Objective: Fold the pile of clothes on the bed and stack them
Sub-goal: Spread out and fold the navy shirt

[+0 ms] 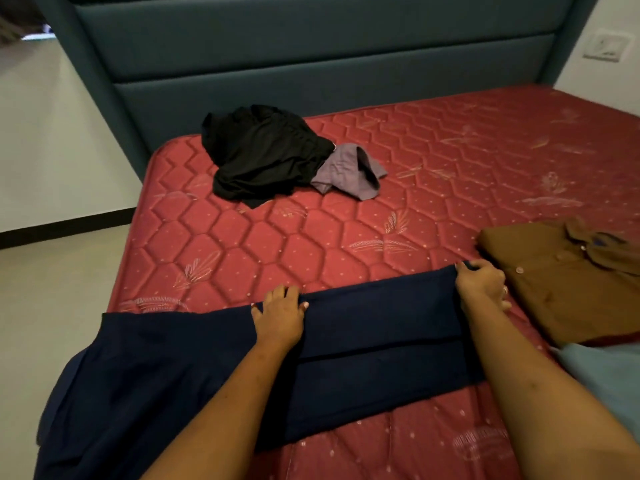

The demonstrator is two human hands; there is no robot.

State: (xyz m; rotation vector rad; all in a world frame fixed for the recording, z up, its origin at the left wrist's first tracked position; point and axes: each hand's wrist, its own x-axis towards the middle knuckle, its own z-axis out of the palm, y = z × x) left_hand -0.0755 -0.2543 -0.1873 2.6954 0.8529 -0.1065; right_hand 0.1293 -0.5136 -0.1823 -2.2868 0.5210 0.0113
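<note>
A dark navy garment lies spread across the near part of the red mattress, its left end hanging off the bed's edge. My left hand rests flat on its far edge near the middle. My right hand grips the garment's far right corner, fingers curled over the cloth. A folded brown shirt lies at the right. Farther back sit a crumpled black garment and a crumpled mauve garment touching it.
A teal padded headboard stands behind the mattress. Pale floor runs along the bed's left side. A light blue cloth shows at the right edge, below the brown shirt. A wall switch is at top right.
</note>
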